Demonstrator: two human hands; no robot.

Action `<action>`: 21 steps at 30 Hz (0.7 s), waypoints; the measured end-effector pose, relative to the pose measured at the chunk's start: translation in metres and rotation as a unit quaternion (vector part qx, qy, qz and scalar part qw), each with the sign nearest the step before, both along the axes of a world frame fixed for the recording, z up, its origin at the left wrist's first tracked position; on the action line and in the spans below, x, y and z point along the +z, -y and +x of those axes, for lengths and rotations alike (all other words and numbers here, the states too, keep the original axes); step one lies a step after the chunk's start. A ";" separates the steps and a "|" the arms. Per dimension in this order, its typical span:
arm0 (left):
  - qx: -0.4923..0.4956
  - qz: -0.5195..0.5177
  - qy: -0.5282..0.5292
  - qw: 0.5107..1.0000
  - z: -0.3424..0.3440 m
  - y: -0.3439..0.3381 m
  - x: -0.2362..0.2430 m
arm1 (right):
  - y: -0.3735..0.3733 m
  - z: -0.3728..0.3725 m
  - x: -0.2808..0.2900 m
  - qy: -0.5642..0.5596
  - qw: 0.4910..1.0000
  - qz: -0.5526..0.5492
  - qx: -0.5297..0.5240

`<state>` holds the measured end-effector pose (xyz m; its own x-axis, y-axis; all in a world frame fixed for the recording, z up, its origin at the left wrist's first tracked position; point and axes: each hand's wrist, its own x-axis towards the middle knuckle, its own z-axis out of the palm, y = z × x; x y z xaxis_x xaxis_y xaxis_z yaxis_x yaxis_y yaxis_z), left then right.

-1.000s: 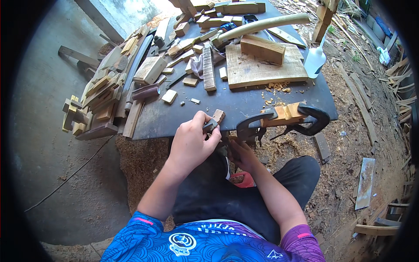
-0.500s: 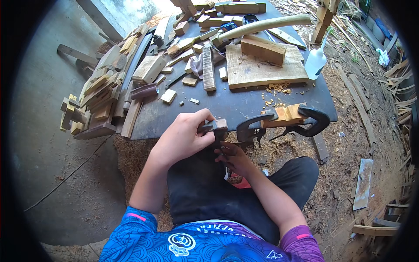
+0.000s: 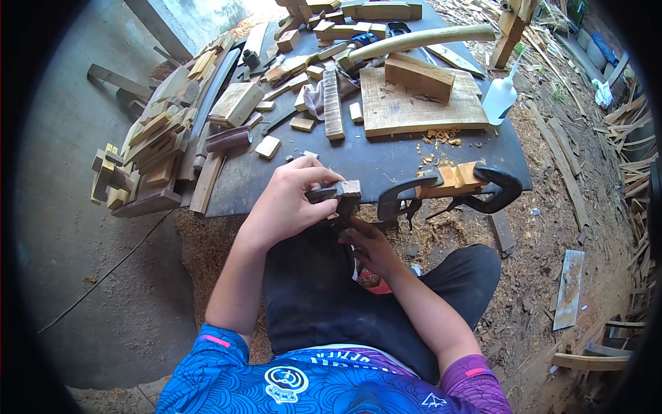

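My left hand (image 3: 289,200) grips a small wooden block (image 3: 349,188) and the top of a dark clamp (image 3: 338,203) at the near edge of the dark work board (image 3: 386,159). Just below it, my right hand (image 3: 369,245) is closed on the lower part of that clamp, under the board's edge. A second black clamp (image 3: 483,193) holds a light wooden piece (image 3: 458,178) on the board edge to the right.
Several wood offcuts (image 3: 158,152) are piled at the left. A thick plank (image 3: 414,103) with a block on it lies further back, a white squeeze bottle (image 3: 500,96) beside it. Sawdust and scraps cover the ground.
My left hand has shifted left and back a little, still on the block and clamp. My right hand stays under the board's edge.
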<state>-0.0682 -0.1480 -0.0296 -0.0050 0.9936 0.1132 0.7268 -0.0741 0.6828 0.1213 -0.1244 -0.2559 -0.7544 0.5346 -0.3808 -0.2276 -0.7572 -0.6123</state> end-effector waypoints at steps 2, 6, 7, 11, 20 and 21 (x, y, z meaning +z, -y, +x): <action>0.009 -0.020 0.017 1.000 -0.001 0.002 0.002 | 0.000 0.001 0.002 -0.001 1.000 -0.004 0.002; -0.020 -0.010 0.035 0.999 -0.007 0.002 -0.002 | 0.000 0.000 -0.003 -0.006 1.000 -0.028 0.008; -0.021 -0.009 0.034 0.999 -0.008 0.000 -0.001 | -0.001 -0.001 -0.012 -0.006 1.000 -0.027 0.007; -0.051 0.008 0.028 0.998 -0.012 -0.003 -0.002 | -0.005 -0.006 -0.021 -0.032 0.999 0.006 0.001; -0.011 0.039 0.009 0.999 0.007 0.001 0.000 | -0.005 -0.023 -0.046 -0.053 0.998 -0.020 -0.018; -0.005 0.061 -0.014 0.998 0.010 0.005 0.003 | -0.007 -0.027 -0.058 -0.162 0.976 -0.141 -0.020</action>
